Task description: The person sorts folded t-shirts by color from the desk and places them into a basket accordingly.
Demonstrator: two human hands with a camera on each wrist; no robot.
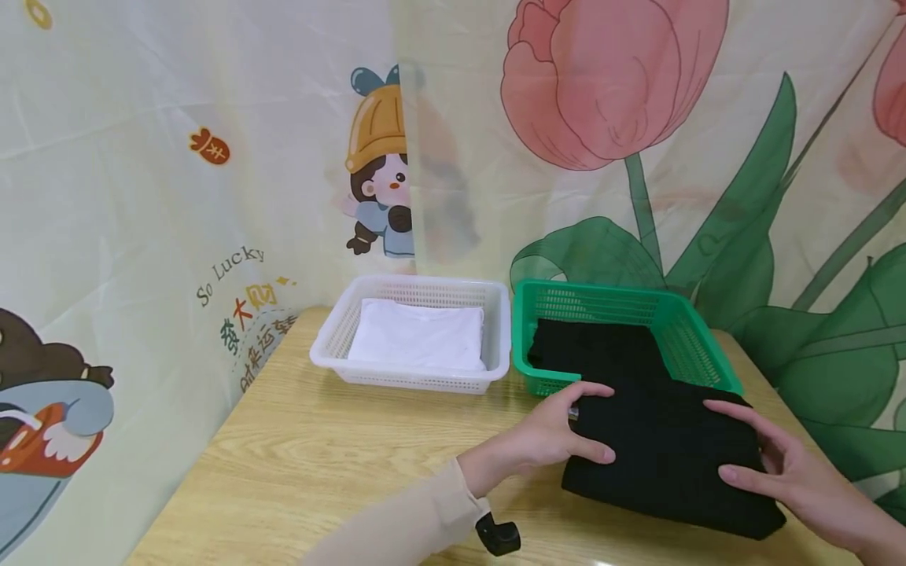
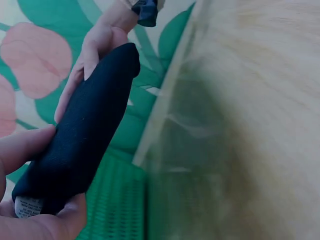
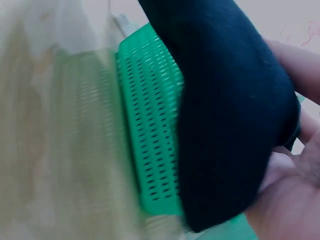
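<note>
A folded black garment (image 1: 665,456) is held up between both hands, in front of the green basket (image 1: 697,346) and overlapping its front rim. My left hand (image 1: 548,432) grips its left edge, thumb on the near side and fingers by the far edge. At the opposite edge, my right hand (image 1: 796,472) grips the cloth in the same way. A pale label (image 2: 28,206) shows at the garment's end in the left wrist view. Inside the green basket lies more black folded cloth (image 1: 598,346), partly hidden by the held garment.
Left of the green basket stands a white basket (image 1: 499,338) containing a folded white garment (image 1: 418,334). Both baskets are near the back of the wooden table (image 1: 318,464). Printed curtains (image 1: 283,118) hang behind and beside the table.
</note>
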